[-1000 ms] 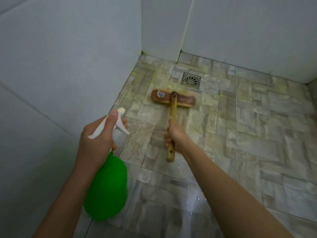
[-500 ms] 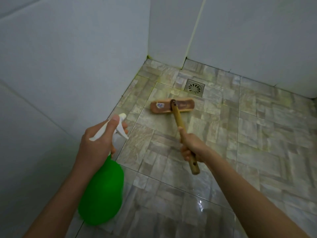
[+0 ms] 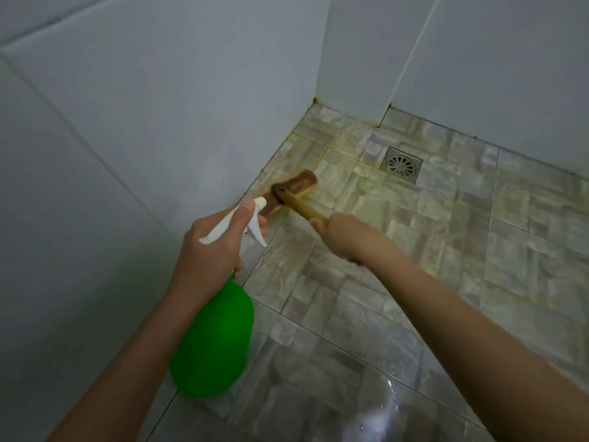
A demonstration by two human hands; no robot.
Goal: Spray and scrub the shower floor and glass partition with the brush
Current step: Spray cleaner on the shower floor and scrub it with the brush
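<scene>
My left hand (image 3: pixel 210 253) grips the white trigger head of a green spray bottle (image 3: pixel 213 342), which hangs over the floor beside the left wall. My right hand (image 3: pixel 344 237) holds the wooden handle of the scrub brush (image 3: pixel 294 189). The brush head lies flat on the stone-patterned shower floor (image 3: pixel 414 282), close to the foot of the left wall, and the spray nozzle partly hides its near end. No glass partition can be made out.
White tiled walls (image 3: pixel 159 122) close the floor on the left and at the back, meeting in a corner. A square metal drain (image 3: pixel 401 165) sits in the floor near the back wall. The floor glistens wet at the bottom.
The brush head has slid left, from in front of the drain to the foot of the left wall. My right hand followed it. The view has turned left.
</scene>
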